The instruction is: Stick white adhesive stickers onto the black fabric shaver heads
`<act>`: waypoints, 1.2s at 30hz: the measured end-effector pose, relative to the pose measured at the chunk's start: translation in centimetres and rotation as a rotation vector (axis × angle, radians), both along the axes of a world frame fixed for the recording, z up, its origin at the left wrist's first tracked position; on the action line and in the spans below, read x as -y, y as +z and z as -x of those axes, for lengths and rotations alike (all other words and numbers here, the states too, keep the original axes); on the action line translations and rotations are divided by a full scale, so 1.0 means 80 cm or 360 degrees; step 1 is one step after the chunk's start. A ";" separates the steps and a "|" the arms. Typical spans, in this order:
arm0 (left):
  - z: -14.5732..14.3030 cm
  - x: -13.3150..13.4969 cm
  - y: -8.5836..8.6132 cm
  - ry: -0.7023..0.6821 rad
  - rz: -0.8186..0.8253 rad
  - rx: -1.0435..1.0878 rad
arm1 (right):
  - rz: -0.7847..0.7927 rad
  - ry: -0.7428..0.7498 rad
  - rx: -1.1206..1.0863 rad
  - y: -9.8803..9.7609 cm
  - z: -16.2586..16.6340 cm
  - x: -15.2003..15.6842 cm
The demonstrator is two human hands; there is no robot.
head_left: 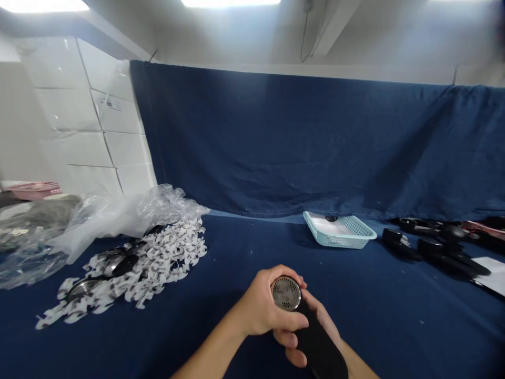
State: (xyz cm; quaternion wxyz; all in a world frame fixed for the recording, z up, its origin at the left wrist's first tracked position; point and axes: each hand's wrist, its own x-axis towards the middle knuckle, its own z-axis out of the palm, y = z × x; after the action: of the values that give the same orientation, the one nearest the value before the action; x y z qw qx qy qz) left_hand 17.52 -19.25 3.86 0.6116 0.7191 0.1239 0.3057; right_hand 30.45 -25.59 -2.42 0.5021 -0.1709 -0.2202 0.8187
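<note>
Both my hands hold one black handheld device (319,347) low in the middle of the view. It has a round silver mesh head (286,292) that faces up toward me. My left hand (262,305) wraps its fingers round the head end, thumb against the mesh rim. My right hand (311,329) grips the black body from underneath, its fingers curled round it.
A heap of small white cut-out pieces (158,263) with round metal parts lies at the left, beside crumpled clear plastic (118,216). A light-blue basket (339,229) stands at the back. Several black devices (434,245) lie at the right. Blue cloth (394,316) covers the table.
</note>
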 end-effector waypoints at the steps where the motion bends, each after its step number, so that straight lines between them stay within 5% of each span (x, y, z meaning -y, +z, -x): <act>1: 0.000 0.000 -0.001 0.0001 -0.0001 0.0000 | -0.0002 -0.0023 0.0048 0.002 0.001 0.000; 7: -0.010 -0.004 -0.016 0.0022 0.0405 -0.0099 | -0.0013 -0.0235 0.0229 0.020 -0.006 -0.005; 13: -0.025 -0.001 -0.047 0.0126 0.0406 0.0020 | 0.0128 -0.0866 0.0458 0.034 -0.020 0.003; 18: -0.034 0.017 -0.054 -0.0134 0.0610 -0.0225 | -0.0087 -0.1426 0.0806 0.033 -0.022 0.002; 20: -0.035 0.021 -0.051 -0.0045 0.0535 -0.0334 | -0.0159 -0.1459 0.0910 0.027 -0.024 -0.002; 26: -0.029 0.016 -0.044 0.0569 -0.0227 -0.0337 | -0.0142 -0.1398 0.0828 0.006 -0.030 -0.014; 36: -0.028 0.004 -0.057 0.0832 -0.0477 -0.0255 | -0.0165 -0.1112 0.0674 0.007 -0.024 -0.017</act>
State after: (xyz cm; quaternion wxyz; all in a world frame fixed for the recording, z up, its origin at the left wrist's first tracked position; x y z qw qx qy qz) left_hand 19.75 -19.58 -0.73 0.3877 0.7668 0.3059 0.4100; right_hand 32.36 -24.25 -1.90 0.7014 -0.3746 -0.2884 0.5333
